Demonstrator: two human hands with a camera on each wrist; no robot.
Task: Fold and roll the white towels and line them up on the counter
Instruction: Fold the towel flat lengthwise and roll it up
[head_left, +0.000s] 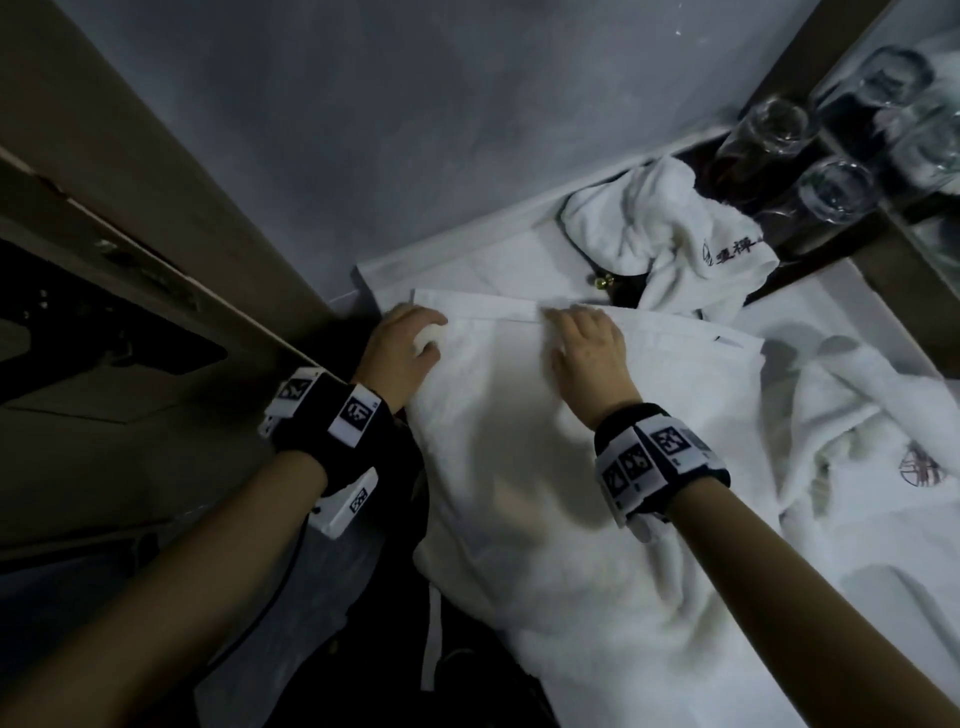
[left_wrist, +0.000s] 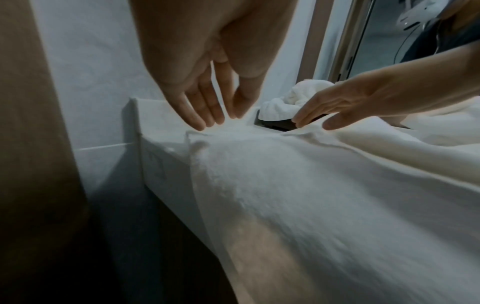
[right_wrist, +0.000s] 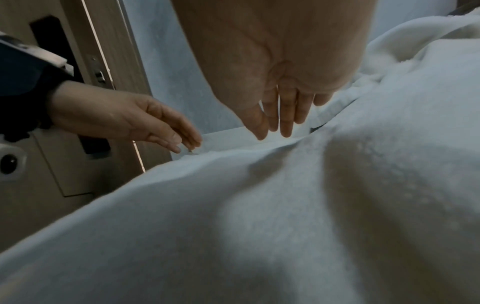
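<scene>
A large white towel (head_left: 519, 441) (left_wrist: 311, 195) (right_wrist: 259, 226) lies spread over the white counter (head_left: 441, 260), and its near end hangs off the front edge. My left hand (head_left: 415, 338) (left_wrist: 221, 120) touches the towel's far left corner with straight fingers. To its right, my right hand (head_left: 571, 325) (right_wrist: 278, 129) rests flat on the same far hem with its fingers stretched out. A crumpled white towel with a dark printed logo (head_left: 654, 228) sits behind the hem. Another rumpled towel (head_left: 857, 415) lies at the right.
Several upturned drinking glasses (head_left: 836, 189) stand on a dark tray (head_left: 701, 161) at the back right, beside a mirror. A grey wall runs close behind the counter. A wooden door frame (head_left: 156, 218) stands to the left, next to the counter's end.
</scene>
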